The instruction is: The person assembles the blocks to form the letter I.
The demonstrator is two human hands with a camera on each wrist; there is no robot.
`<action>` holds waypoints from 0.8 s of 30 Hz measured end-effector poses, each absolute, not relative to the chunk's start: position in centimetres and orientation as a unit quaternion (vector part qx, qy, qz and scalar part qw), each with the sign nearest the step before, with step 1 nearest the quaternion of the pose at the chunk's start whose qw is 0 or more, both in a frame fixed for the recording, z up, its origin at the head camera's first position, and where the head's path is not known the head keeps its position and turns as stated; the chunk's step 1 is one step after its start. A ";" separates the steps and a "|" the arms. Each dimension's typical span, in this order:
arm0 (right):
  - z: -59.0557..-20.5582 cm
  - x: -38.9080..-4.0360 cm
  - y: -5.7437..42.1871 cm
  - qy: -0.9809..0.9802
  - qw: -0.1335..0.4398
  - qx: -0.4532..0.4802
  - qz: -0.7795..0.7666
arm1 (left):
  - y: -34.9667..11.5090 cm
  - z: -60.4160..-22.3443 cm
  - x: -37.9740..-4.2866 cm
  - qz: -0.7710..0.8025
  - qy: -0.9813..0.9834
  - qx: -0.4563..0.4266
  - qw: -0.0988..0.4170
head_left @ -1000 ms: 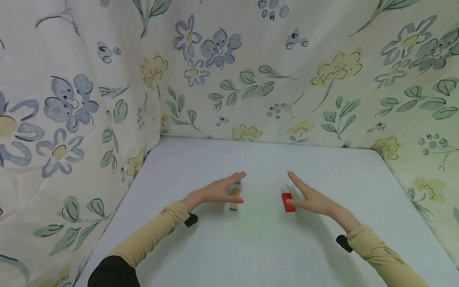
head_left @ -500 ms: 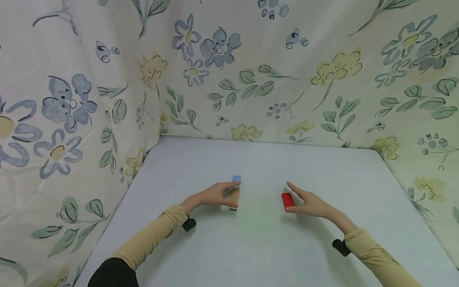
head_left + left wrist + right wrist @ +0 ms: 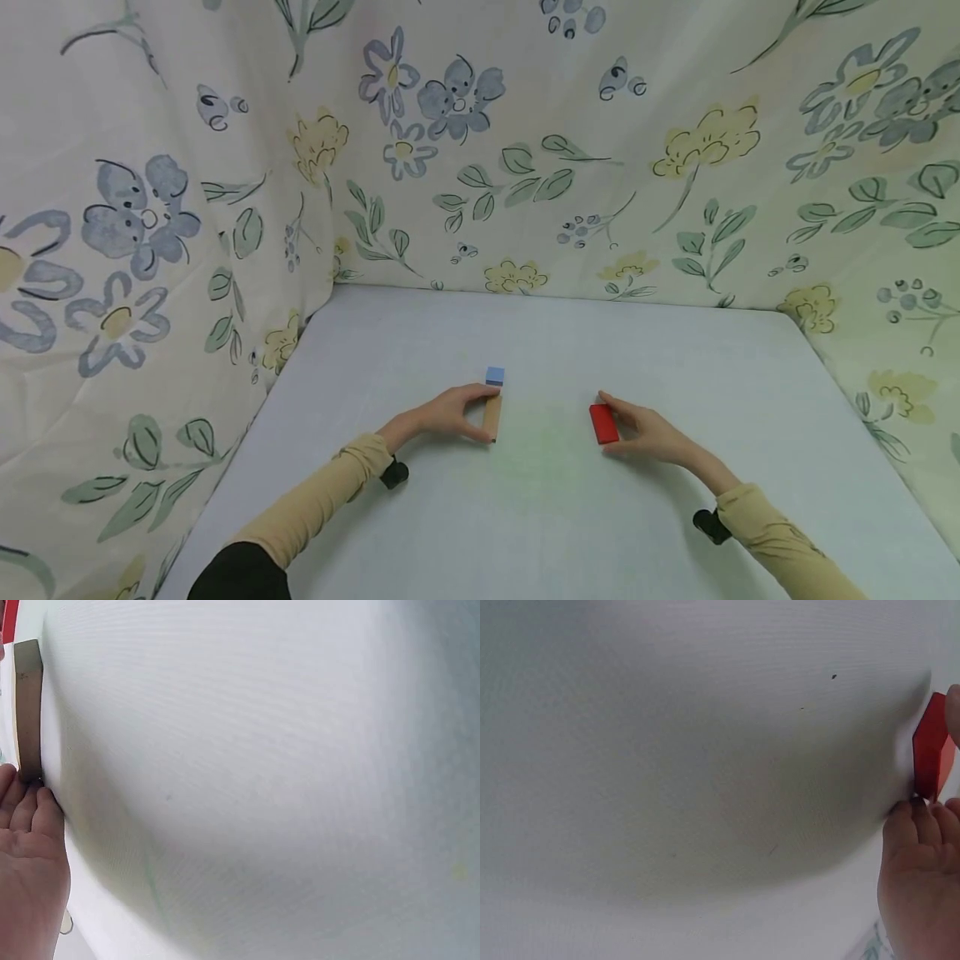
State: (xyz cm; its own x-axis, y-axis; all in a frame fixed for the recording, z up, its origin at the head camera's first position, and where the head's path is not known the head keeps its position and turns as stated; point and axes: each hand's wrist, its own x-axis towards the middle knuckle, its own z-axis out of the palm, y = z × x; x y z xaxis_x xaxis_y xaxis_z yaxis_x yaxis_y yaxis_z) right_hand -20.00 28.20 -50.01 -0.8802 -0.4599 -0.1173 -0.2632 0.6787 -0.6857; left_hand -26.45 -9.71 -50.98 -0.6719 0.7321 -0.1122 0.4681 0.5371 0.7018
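A long wooden block (image 3: 492, 414) lies on the white table, and my left hand (image 3: 447, 412) pinches it lengthwise, thumb at the near end and fingers at the far end. In the left wrist view, the fingertips meet one end of the wooden block (image 3: 30, 712); its greenish other end shows. To the right, my right hand (image 3: 654, 432) spans a red block (image 3: 604, 424) between thumb and fingers. From the right wrist, fingertips appear against the lower end of the red block (image 3: 931, 750), with the thumb at its outer side.
Just beyond the left fingers sits a small blue block (image 3: 495, 376). The white table (image 3: 540, 517) runs back to a floral curtain (image 3: 525, 150), which also hangs along the left and right sides.
Both hands have come down and nearer to me, and their thumbs and fingers have closed in on the wooden and red blocks. The blue block has come into fuller view.
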 end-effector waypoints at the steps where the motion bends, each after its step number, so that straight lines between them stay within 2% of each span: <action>1: -50.1 -20.0 28.2 0.906 0.137 -0.199 -0.349 | -9.8 -51.0 -26.5 0.329 0.852 0.357 0.196; 12: -50.7 -19.9 28.4 0.907 0.093 -0.217 -0.348 | -10.1 -51.5 -26.5 0.323 0.847 0.385 0.173; 24: -51.1 -19.9 28.8 0.913 0.088 -0.203 -0.343 | -10.1 -51.6 -26.5 0.327 0.846 0.381 0.177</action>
